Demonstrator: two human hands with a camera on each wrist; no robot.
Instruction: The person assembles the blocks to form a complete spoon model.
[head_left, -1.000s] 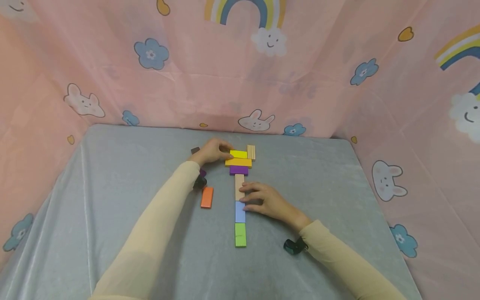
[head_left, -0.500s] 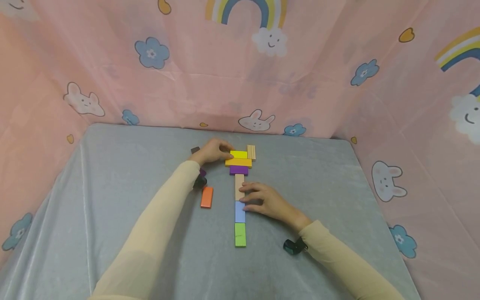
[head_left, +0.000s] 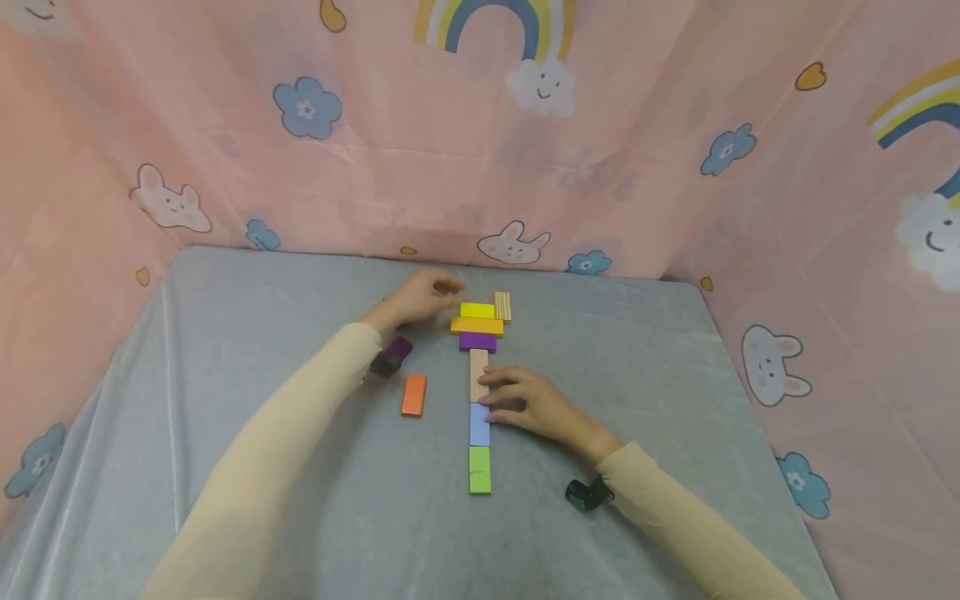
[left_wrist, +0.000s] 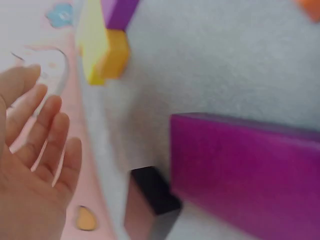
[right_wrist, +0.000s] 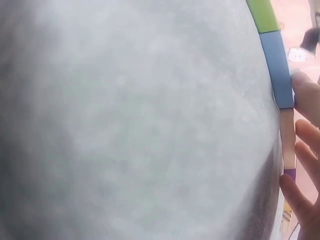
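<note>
My left hand (head_left: 420, 298) hovers left of a yellow block (head_left: 477, 311), apart from it. In the left wrist view its fingers (left_wrist: 39, 132) are extended and hold nothing. Below the yellow block lie an orange-yellow block (head_left: 477, 327) and a purple block (head_left: 477, 342). From there a plain wooden block (head_left: 478, 367), a blue block (head_left: 479, 427) and a green block (head_left: 480, 472) run end to end toward me. My right hand (head_left: 546, 406) rests its loosely bent fingertips along the right side of the wooden and blue blocks. A striped wooden block (head_left: 502, 307) stands right of the yellow one.
An orange block (head_left: 413, 395) lies left of the row. Another purple block (left_wrist: 245, 170) and a dark block (left_wrist: 152, 202) lie under my left wrist; the dark one is mostly hidden in the head view. A pink printed curtain (head_left: 630, 167) surrounds the grey-covered table (head_left: 637, 342).
My left hand has left the yellow and orange-yellow blocks and drawn back to the left, uncovering more of the second purple block. The right hand stays in place.
</note>
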